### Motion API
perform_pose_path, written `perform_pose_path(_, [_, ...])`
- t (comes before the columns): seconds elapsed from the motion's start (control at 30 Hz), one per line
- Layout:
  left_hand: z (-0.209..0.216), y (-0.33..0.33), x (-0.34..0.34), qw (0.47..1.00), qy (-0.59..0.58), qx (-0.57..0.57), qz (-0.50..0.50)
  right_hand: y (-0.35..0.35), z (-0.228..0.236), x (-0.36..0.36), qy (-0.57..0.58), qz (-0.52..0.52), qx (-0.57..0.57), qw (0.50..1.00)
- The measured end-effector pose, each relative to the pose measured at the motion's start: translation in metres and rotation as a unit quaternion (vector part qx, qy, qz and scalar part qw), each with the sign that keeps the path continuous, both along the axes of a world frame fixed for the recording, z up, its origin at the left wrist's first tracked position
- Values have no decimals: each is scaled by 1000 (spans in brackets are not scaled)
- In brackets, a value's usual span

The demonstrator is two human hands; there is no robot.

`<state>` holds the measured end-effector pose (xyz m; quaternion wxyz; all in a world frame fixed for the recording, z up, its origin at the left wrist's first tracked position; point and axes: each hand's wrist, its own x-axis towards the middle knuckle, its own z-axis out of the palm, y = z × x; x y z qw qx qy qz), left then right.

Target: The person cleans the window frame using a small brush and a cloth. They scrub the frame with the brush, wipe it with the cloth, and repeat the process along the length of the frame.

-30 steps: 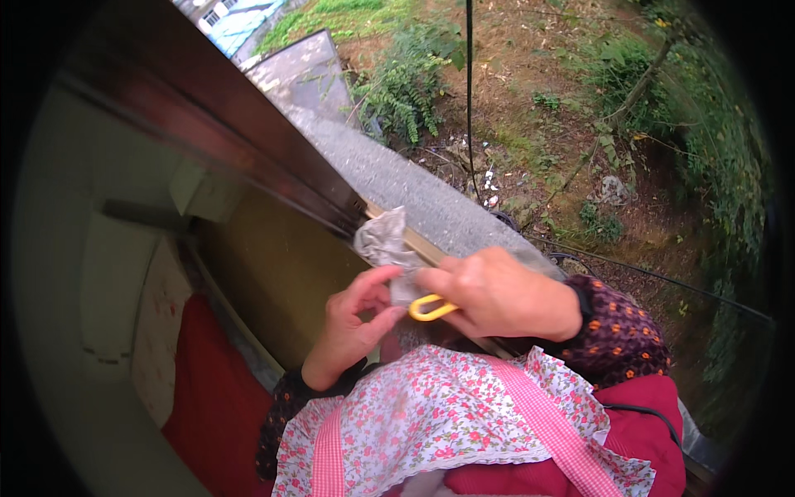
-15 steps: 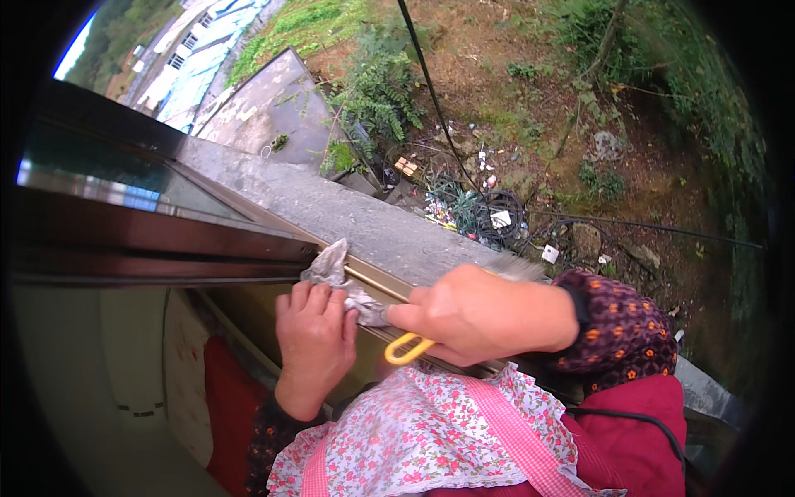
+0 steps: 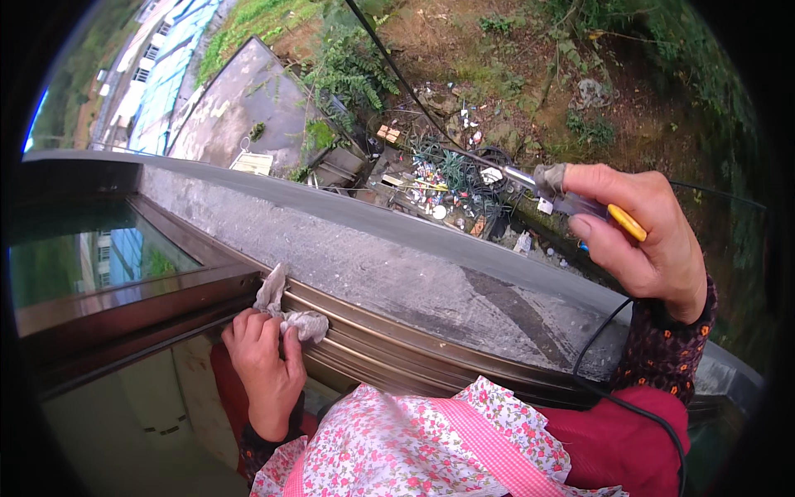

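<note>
My left hand [image 3: 265, 360] is closed on a crumpled grey rag [image 3: 306, 325], pressed into the window track [image 3: 373, 331] beside the end of the brown sliding sash [image 3: 157, 302]. My right hand [image 3: 654, 228] is raised past the outer ledge, gripping a yellow-handled brush [image 3: 627, 222]. The brush's far end points left over the drop, and its head is hard to make out from this angle. Grey material covers the tip of my right index finger. On the grey concrete ledge [image 3: 373, 273] a dark streak runs toward the track.
A black cable [image 3: 600, 340] crosses the ledge on the right and loops over my sleeve. Beyond the ledge's outer edge lies a slope with scattered litter [image 3: 431, 186] and plants. Window glass [image 3: 99, 257] stands at left; another black cable [image 3: 381, 50] hangs outside.
My right hand has lifted with the brush from the track, moving right and outward over the ledge. The left hand stays on the rag by the sash; the view has shifted, showing more ledge.
</note>
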<state>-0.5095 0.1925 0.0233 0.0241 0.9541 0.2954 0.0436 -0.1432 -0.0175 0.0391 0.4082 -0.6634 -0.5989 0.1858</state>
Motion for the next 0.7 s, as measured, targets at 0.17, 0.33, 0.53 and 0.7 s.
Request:
perform_pose_path(0.17, [3, -11, 4, 996, -40, -83, -20, 2, -8, 5, 26, -17, -28, 999])
perform_pose_path(0.33, [7, -6, -2, 995, -22, -88, -35, 4, 0, -1, 25, -40, -48, 998])
perform_pose_path(0.53, [-6, 6, -9, 997, -24, -19, -67, 1, 6, 0, 46, -99, -110, 988])
perform_pose_path(0.7, [-17, 6, -12, 995, -69, -39, -53, 0, -2, 5, 27, -115, -120, 986])
